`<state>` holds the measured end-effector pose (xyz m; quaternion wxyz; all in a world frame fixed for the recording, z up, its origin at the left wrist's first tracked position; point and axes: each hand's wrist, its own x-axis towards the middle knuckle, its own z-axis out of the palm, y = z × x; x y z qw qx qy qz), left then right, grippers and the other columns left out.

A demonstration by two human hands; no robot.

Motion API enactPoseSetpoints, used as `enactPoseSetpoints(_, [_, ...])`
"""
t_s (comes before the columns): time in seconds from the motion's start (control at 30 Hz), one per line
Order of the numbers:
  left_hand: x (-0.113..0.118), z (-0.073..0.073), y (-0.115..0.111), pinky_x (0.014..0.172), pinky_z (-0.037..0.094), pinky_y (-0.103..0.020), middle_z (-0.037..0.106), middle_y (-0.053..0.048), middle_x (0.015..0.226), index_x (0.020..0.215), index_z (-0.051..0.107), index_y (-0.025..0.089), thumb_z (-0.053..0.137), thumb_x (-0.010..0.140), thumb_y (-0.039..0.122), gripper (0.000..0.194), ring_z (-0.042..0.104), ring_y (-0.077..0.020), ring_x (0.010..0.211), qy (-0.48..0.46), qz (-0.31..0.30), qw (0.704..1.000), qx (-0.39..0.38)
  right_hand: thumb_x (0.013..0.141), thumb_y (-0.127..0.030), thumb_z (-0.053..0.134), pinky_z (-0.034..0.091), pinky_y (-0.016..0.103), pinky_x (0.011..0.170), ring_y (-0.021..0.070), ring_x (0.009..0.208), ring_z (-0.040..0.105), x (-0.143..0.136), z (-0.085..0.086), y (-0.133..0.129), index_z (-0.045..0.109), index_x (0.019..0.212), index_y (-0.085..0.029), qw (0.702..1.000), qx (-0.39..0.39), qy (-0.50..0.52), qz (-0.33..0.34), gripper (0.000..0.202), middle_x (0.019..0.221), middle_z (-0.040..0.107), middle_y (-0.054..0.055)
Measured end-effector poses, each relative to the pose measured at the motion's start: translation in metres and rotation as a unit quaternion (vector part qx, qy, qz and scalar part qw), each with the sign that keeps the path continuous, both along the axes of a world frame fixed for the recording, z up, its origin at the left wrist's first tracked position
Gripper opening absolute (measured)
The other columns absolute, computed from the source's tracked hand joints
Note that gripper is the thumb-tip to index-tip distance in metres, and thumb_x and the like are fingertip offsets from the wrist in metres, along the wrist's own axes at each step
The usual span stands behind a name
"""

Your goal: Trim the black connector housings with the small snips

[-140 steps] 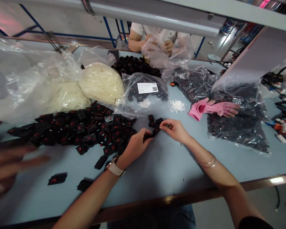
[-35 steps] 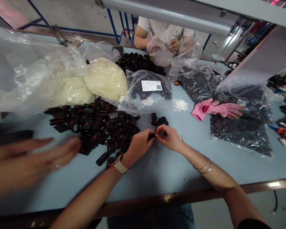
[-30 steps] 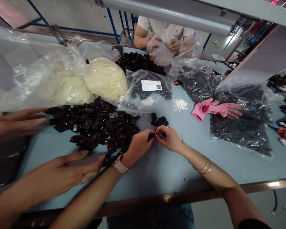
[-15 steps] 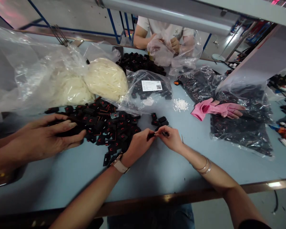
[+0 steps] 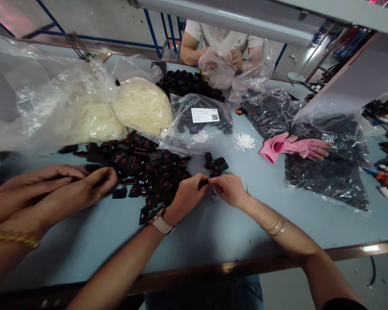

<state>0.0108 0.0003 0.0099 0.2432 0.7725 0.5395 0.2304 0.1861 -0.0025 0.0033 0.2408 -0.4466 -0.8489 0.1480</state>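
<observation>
Centrally, a small black part (image 5: 203, 183) sits between the two hands, just above the table and mostly hidden by fingers. The left hand (image 5: 188, 191) pinches it between thumb and fingers; the right hand (image 5: 231, 189) has its fingers drawn together with the tips meeting the part's right end, though what they pinch is too small to tell. Just beyond the knuckles lies a little cluster of black pieces (image 5: 223, 166), and a thin brown stick (image 5: 246, 187) rests near the right wrist. Farther out come a scatter of white bits (image 5: 245, 141) and a labelled clear bag (image 5: 200, 114). On the left, a loose heap of black parts (image 5: 150, 172) crowds right up to the left hand, and a co-worker's hands (image 5: 90, 189) work at its near side, hemming in that flank. Behind the heap bulges a bag of cream-coloured pieces (image 5: 144, 105). To the right, pink gloves (image 5: 294, 147) lie across bags of black parts (image 5: 326, 185), well apart from the right hand. Between the forearms, bare tabletop (image 5: 210, 237) runs back to the brown front edge (image 5: 226, 268); another stretch opens right of the right wrist, below the bags.
</observation>
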Motion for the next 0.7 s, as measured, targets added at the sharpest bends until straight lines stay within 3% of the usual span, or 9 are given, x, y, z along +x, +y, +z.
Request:
enactPoseSetpoints(0.13, [-0.002,0.001,0.001,0.064,0.048,-0.026,0.071,-0.003,0.080,0.086,0.061,0.019,0.056,0.081,0.025,0.009,0.067,-0.0180,0.071,-0.012,-0.012,1.000,-0.003,0.082,-0.011,0.048,0.038,0.025,0.061,0.0135,0.067,0.060,-0.002,0.007,-0.005,0.062,0.089,-0.021,0.992,0.071,-0.096,0.045,0.019,0.074,0.071,0.001])
enactPoseSetpoints(0.27, [-0.004,0.001,0.001,0.063,0.047,-0.024,0.071,-0.002,0.079,0.086,0.061,0.019,0.054,0.081,0.020,0.009,0.066,-0.0165,0.070,-0.029,-0.021,0.999,-0.015,0.083,-0.011,0.046,0.039,0.026,0.061,0.0143,0.072,0.062,-0.007,0.010,-0.010,0.062,0.097,-0.020,0.992,0.062,-0.100,0.051,0.023,0.094,0.072,0.005])
enactPoseSetpoints(0.5, [-0.002,0.004,0.002,0.063,0.047,-0.025,0.071,-0.001,0.078,0.083,0.061,0.019,0.060,0.078,0.023,0.007,0.065,-0.0162,0.067,-0.039,0.005,0.999,-0.023,0.064,0.000,0.045,0.045,0.020,0.061,0.0111,0.067,0.063,-0.006,0.001,-0.013,0.059,0.109,-0.021,0.992,-0.068,0.085,-0.071,0.052,0.080,0.070,-0.002])
enactPoseSetpoints(0.7, [-0.001,0.007,0.002,0.062,0.046,-0.024,0.071,-0.001,0.078,0.082,0.061,0.019,0.061,0.077,0.021,0.005,0.066,-0.0159,0.068,-0.051,0.006,0.998,-0.029,0.066,-0.003,0.045,0.047,0.020,0.059,0.0101,0.060,0.061,-0.006,-0.002,-0.013,0.060,0.104,-0.023,0.987,-0.072,0.135,-0.055,0.046,0.073,0.069,-0.003])
